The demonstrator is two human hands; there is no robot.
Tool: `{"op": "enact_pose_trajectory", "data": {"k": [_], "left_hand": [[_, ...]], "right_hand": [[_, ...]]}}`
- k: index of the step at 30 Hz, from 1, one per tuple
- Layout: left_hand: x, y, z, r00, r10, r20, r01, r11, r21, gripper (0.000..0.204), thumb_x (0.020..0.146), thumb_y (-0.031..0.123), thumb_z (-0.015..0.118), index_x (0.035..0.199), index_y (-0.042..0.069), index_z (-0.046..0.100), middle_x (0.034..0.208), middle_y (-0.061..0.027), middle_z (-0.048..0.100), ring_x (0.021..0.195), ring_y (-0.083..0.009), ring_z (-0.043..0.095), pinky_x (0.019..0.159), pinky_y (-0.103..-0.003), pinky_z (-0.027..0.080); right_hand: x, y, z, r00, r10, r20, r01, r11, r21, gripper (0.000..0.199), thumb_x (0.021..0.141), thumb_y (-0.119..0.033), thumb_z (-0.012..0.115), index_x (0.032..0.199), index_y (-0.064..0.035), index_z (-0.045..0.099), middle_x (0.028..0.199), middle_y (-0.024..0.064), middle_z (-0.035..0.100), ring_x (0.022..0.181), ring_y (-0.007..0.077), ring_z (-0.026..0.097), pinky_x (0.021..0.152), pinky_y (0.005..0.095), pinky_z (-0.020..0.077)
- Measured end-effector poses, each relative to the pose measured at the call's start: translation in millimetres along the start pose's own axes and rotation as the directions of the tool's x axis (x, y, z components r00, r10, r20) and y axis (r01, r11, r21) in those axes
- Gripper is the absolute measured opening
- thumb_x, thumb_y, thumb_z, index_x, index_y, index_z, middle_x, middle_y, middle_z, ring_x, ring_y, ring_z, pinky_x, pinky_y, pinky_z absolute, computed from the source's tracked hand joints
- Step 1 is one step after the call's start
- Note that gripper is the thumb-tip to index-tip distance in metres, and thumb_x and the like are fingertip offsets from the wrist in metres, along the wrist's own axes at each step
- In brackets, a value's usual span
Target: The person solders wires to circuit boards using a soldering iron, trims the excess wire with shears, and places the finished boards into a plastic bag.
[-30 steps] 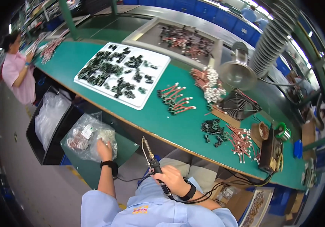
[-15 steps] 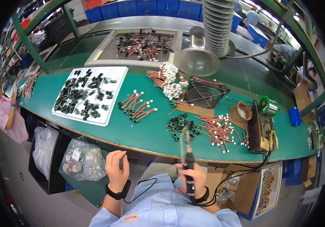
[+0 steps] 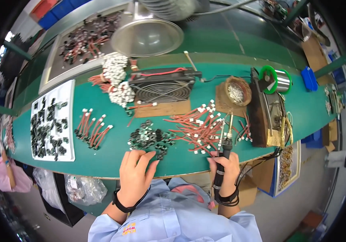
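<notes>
My right hand point(image 3: 228, 166) is closed around the black handle of a soldering iron point(image 3: 220, 173). Its metal tip points away from me, near the right side of a pile of red wire leads with white connectors point(image 3: 199, 127); a thin rod runs beside the tip. At the table's front edge, my left hand point(image 3: 134, 171) has its fingers bent and apart, with nothing visible in them. Just beyond those fingertips lies a heap of small dark green-black parts point(image 3: 146, 135). Farther left rests a group of parts with red wires attached point(image 3: 92, 129).
A white tray point(image 3: 71, 121) of dark parts lies at the left. Behind the heap stand a black fan point(image 3: 163, 88) and bundled white connectors point(image 3: 116, 72). To the right are a round bowl point(image 3: 237, 90), a solder spool point(image 3: 279, 80) and a dark metal box point(image 3: 259, 117). A person in pink sits far left.
The view has shifted right and closer to the table. My left hand has come up to the table edge by the dark parts. My right hand has carried the soldering iron rightward toward the wires.
</notes>
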State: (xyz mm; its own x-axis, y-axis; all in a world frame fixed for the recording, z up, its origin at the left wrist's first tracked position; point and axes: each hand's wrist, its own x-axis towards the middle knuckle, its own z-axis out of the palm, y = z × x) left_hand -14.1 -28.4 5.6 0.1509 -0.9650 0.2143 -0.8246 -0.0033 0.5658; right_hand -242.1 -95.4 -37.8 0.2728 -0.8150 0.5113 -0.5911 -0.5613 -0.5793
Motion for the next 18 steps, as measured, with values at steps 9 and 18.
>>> {"op": "enact_pose_trajectory", "data": {"k": [9, 18], "left_hand": [[14.9, 15.3, 12.3, 0.999, 0.009, 0.051, -0.006, 0.998, -0.057, 0.024, 0.067, 0.001, 0.068, 0.089, 0.002, 0.060, 0.083, -0.0109, 0.051, 0.074, -0.0268, 0.049, 0.064, -0.033, 0.040], [21.7, 28.6, 23.9, 0.996, 0.035, 0.081, -0.004, 0.934, -0.358, 0.021, 0.069, 0.002, 0.069, 0.088, 0.002, 0.060, 0.086, -0.0118, 0.056, 0.069, -0.0263, 0.053, 0.059, -0.033, 0.042]], "right_hand": [[11.8, 13.7, 0.4, 0.986, -0.118, 0.118, 0.134, 0.981, -0.139, 0.043, 0.061, 0.002, 0.074, 0.094, -0.0137, 0.050, 0.082, 0.0035, 0.061, 0.076, 0.0229, 0.056, 0.070, 0.0367, 0.0387], [6.2, -0.1, -7.2, 1.000, 0.005, 0.027, -0.011, 0.976, 0.216, 0.041, 0.062, 0.002, 0.070, 0.095, -0.0133, 0.050, 0.078, 0.0039, 0.062, 0.073, 0.0233, 0.058, 0.067, 0.0349, 0.0429]]}}
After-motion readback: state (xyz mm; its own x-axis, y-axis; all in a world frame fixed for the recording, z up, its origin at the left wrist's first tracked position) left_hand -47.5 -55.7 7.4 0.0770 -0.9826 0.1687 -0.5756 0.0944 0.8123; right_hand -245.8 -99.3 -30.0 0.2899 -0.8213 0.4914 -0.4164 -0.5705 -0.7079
